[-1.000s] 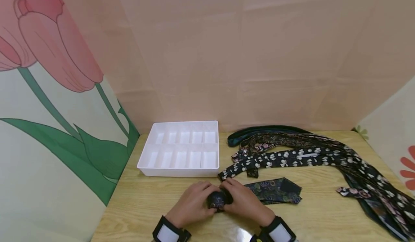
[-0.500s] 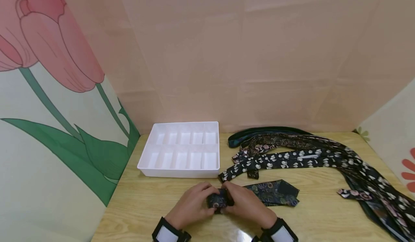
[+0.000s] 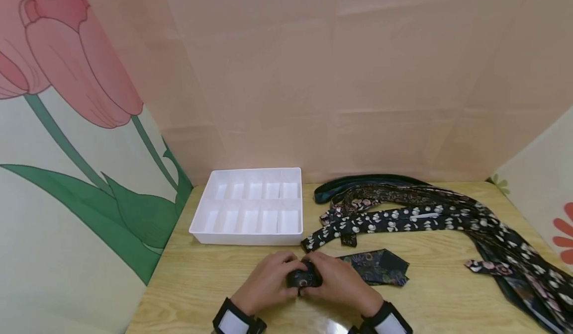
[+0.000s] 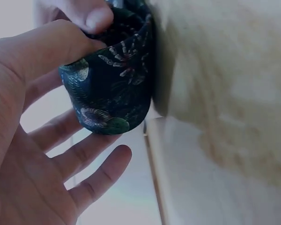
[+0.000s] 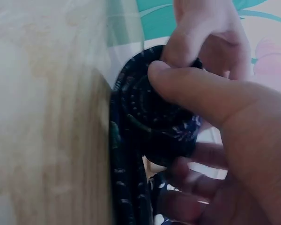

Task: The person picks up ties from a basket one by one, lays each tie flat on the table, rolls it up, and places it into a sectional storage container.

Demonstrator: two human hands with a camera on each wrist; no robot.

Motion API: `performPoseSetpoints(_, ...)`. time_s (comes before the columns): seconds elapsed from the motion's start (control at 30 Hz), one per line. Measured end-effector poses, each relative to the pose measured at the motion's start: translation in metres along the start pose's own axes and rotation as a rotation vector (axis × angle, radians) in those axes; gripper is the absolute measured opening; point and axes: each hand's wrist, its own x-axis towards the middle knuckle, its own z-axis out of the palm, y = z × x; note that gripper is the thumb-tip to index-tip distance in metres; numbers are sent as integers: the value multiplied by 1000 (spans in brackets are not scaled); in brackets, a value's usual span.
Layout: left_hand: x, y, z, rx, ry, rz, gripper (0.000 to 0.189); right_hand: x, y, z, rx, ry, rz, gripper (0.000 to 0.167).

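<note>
A dark floral necktie [image 3: 373, 267], partly wound into a roll, lies on the table in front of the white box. My left hand [image 3: 272, 278] grips the left side of the roll, thumb at its near edge; in the left wrist view the patterned roll [image 4: 112, 89] shows between thumb and fingers. From the other side my right hand [image 3: 337, 282] holds the same roll. Its thumb presses on the spiral end of the roll [image 5: 140, 93] in the right wrist view. The tie's flat, pointed end stretches out to the right, past the right hand.
A white divided box [image 3: 246, 238] with two rows of compartments stands behind the hands. To the right lies a heap of dark patterned neckties [image 3: 447, 219], running off toward the front right. A pinkish backdrop [image 3: 340, 75] closes off the back of the wooden table [image 3: 179, 274].
The flat end of the tie has drawn slightly left, toward the hands. Both hands stay in nearly the same place on the roll. The box and the tie heap are unmoved.
</note>
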Motion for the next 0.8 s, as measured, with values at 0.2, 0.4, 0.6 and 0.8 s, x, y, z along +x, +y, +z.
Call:
performPoseSetpoints(0.2,0,0,1,-3,3,-22,53,0,-2,3,-30,18,17,49)
performPoseSetpoints(0.4,2,0,-2,-14,11,-21,43,1,0,1,-80,19,12,61)
performPoseSetpoints(0.6,4,3,-3,5,22,4,52,0,2,2,-95,34,22,60)
performPoseSetpoints(0.8,8,4,-6,11,9,13,41,-3,1,1,-121,81,-34,59)
